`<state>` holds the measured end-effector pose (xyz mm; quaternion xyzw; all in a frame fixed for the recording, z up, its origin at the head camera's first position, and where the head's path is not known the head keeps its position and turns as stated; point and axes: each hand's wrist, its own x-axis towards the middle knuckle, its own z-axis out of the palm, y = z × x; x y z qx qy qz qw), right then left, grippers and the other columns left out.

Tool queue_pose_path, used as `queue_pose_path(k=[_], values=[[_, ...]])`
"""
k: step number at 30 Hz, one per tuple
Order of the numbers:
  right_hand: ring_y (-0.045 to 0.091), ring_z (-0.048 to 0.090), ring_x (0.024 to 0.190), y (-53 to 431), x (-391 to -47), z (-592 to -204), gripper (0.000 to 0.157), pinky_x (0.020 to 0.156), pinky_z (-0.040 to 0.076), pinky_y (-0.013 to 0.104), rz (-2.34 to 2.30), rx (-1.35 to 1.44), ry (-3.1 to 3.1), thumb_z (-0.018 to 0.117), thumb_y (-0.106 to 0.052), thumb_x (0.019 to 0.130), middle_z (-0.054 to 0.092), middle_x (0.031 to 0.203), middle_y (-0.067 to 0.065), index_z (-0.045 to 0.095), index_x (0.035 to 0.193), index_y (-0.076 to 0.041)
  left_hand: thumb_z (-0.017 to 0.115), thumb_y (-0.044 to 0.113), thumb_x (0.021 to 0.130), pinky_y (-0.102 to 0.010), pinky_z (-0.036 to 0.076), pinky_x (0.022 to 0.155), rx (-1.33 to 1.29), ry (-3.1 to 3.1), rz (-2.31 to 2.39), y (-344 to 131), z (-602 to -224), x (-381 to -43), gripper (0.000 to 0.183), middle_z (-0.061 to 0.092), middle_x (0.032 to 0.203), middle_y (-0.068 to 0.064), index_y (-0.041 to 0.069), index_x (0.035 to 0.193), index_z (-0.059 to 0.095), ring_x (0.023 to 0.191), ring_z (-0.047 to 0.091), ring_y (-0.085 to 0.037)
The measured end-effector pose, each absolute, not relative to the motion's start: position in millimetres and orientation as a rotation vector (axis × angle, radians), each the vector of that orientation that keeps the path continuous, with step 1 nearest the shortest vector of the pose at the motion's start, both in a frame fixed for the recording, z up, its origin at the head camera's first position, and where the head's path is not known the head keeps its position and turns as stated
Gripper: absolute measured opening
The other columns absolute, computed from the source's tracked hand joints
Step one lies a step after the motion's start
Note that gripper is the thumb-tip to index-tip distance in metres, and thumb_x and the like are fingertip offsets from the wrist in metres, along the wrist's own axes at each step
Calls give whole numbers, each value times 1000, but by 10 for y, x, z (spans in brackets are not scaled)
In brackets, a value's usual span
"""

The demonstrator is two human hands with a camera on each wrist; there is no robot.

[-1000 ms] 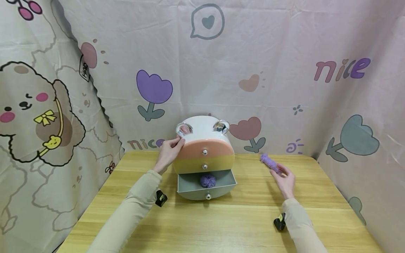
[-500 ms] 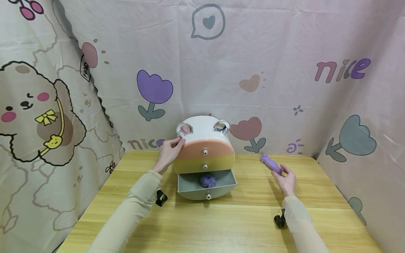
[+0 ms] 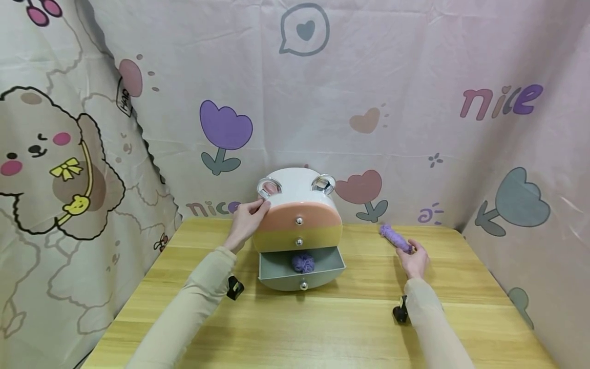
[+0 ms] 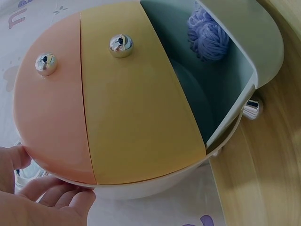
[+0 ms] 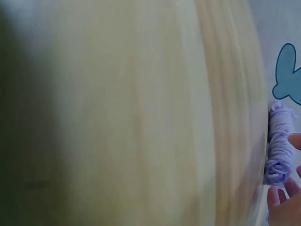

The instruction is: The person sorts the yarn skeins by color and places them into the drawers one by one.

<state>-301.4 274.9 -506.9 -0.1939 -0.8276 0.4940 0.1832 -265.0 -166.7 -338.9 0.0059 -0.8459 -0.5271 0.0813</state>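
Observation:
My left hand (image 3: 246, 221) grips the upper left edge of a small rounded drawer box (image 3: 298, 184) with orange, yellow and grey-green fronts. In the left wrist view its thumb lies at the orange side and its fingers curl behind the rim. The bottom drawer (image 3: 281, 283) is pulled out, and a ball of darker purple yarn (image 4: 208, 37) sits in it. To the right, my right hand (image 3: 415, 260) holds the near end of a lavender yarn skein (image 3: 395, 238) between thumb and fingers. The skein tilts away towards the back edge; part of the grip is hidden.
The wooden table (image 3: 350, 333) runs under everything. A patterned cloth (image 3: 322, 102) hangs right behind it and along both sides. Small black devices sit at my wrists, one by the left sleeve (image 3: 198, 287), one by the right sleeve (image 3: 433, 323). Silver ear-like rings (image 3: 323, 184) top the box.
My right hand has slid slightly towards the skein's near end, so more yarn shows. Its wrist has swung a little to the left. The left hand and drawer stay the same.

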Motion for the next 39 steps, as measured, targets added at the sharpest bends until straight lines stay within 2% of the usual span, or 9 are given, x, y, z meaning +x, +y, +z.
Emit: queue_pose_path(k=[5,10,15,23,34,36,39], values=[[49,41,138,2800,-3036,-5107,55,119,31,55,1397,-593,-2336,67,-11,88,45,149,34,54,139,3,58,37,101,-45,44,115,4,-2528,-1586,-1650,-3393,-2655,54,52,149,-16,6,146,51,140,50,-31],[47,46,132,2815,-3062,-5079,53,118,32,55,1378,-598,-2328,67,-11,89,52,141,34,55,139,2,58,38,101,-45,43,116,9,-2524,-1574,-1642,-3382,-2660,55,51,150,-17,6,146,51,141,49,-32],[45,48,127,2796,-3074,-5054,47,115,32,53,1347,-596,-2318,67,-12,90,59,132,33,59,132,6,58,37,101,-44,43,117,22,-2520,-1566,-1655,-3365,-2656,54,52,149,-15,6,145,52,142,49,-30],[46,52,122,2815,-3092,-5063,40,112,34,53,1284,-579,-2314,66,-8,86,63,124,34,64,122,9,58,39,101,-44,43,117,21,-2532,-1568,-1660,-3363,-2664,56,50,151,-14,7,146,51,142,48,-30],[44,53,120,2834,-3060,-5068,40,111,35,52,1293,-612,-2342,66,-7,83,66,120,30,68,120,6,58,40,101,-44,43,117,27,-2543,-1568,-1652,-3386,-2652,56,51,151,-14,7,147,50,142,49,-30],[43,56,116,2816,-3048,-5060,38,107,38,49,1287,-600,-2338,68,-8,82,69,116,29,70,117,5,58,39,101,-44,43,117,27,-2539,-1569,-1656,-3391,-2648,56,51,151,-14,7,147,51,142,49,-29],[31,64,98,2794,-3032,-5060,34,92,46,33,1294,-576,-2311,70,-7,81,73,109,27,72,112,6,58,39,101,-44,43,117,25,-2536,-1568,-1662,-3395,-2644,56,51,151,-14,7,146,51,142,49,-29]])
